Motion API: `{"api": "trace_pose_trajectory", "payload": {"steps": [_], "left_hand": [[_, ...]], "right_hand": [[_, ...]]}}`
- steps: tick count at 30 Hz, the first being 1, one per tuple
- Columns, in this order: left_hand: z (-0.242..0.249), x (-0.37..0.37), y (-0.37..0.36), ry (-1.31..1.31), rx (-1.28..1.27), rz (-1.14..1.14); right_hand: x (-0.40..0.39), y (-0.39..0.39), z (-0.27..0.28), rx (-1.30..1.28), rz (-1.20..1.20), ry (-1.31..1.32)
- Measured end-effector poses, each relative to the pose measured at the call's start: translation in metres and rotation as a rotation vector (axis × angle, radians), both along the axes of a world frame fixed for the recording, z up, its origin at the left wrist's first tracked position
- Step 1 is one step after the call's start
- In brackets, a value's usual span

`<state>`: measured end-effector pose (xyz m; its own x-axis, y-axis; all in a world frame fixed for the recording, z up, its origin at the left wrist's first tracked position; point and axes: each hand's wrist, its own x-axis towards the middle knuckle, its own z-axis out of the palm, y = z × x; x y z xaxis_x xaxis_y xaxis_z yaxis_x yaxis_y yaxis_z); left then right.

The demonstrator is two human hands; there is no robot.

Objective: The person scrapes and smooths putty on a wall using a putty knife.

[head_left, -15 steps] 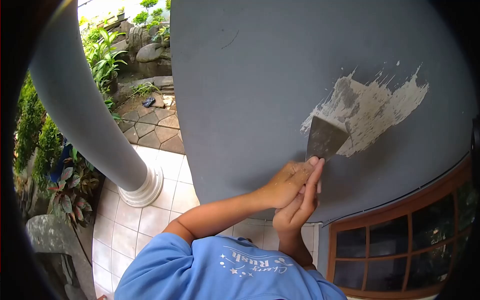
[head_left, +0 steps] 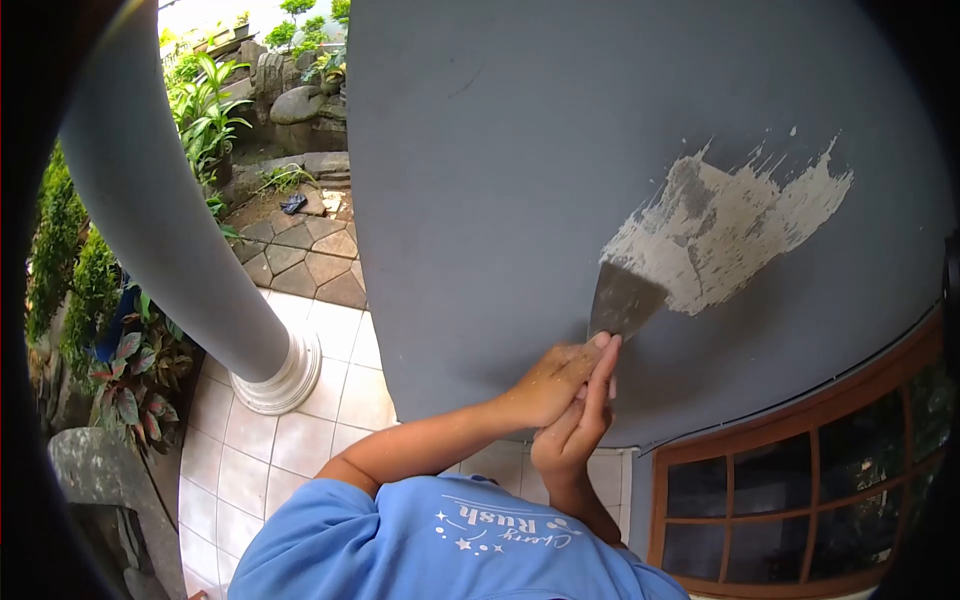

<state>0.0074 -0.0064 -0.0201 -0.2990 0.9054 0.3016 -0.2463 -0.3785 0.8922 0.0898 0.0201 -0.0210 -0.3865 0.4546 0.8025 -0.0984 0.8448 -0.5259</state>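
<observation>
Head view: your left hand [head_left: 550, 387] and right hand [head_left: 574, 434] pinch the flat, gray metal scraper [head_left: 626, 298] in their fingers. Its wide edge sits beyond those fingers, by the rough, whitish patch [head_left: 745, 220]. Press both corners evenly, gently.

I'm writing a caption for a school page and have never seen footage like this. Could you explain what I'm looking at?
There is no robot here. A person wears a camera on the head, looking forward and down. Their left hand and right hand meet around a flat scraper, whose handle they hide. Its blade is at the lower-left edge of a pale, streaky patch on a grey wall. A round column stands to the left, a wood-framed window at lower right.
</observation>
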Motion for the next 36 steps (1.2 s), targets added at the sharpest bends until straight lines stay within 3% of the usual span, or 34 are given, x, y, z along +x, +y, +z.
{"api": "trace_pose_trajectory", "payload": {"steps": [5,8,11,14,17,20,22,27,30,36], "left_hand": [[0.028,-0.01,0.002,0.043,0.036,-0.045],[0.015,-0.008,0.001,0.174,0.079,0.046],[-0.015,0.003,0.009,-0.123,0.0,0.011],[0.018,-0.007,0.007,0.089,0.058,0.046],[0.024,-0.005,0.007,0.062,0.062,0.003],[-0.009,-0.001,0.008,0.061,-0.014,0.078],[0.0,-0.006,0.008,0.04,0.014,0.058],[0.014,0.001,0.015,-0.064,0.018,0.004],[-0.019,0.004,0.016,-0.052,0.024,0.045],[0.008,0.005,0.003,-0.016,-0.029,0.054]], "right_hand": [[0.0,0.0,0.012,0.029,-0.01,0.001],[0.007,-0.002,-0.002,-0.027,0.024,-0.012],[0.004,0.004,-0.014,-0.06,0.088,-0.017],[0.007,0.007,-0.006,-0.061,0.09,-0.039],[0.006,0.013,0.005,-0.05,0.088,-0.041],[-0.005,-0.003,-0.025,-0.316,0.072,0.084],[-0.011,-0.003,-0.028,-0.343,0.083,0.097],[0.008,0.013,0.005,-0.041,0.1,-0.071],[0.01,0.016,-0.016,0.022,0.102,-0.117],[0.016,0.015,-0.002,0.022,0.121,-0.143]]}}
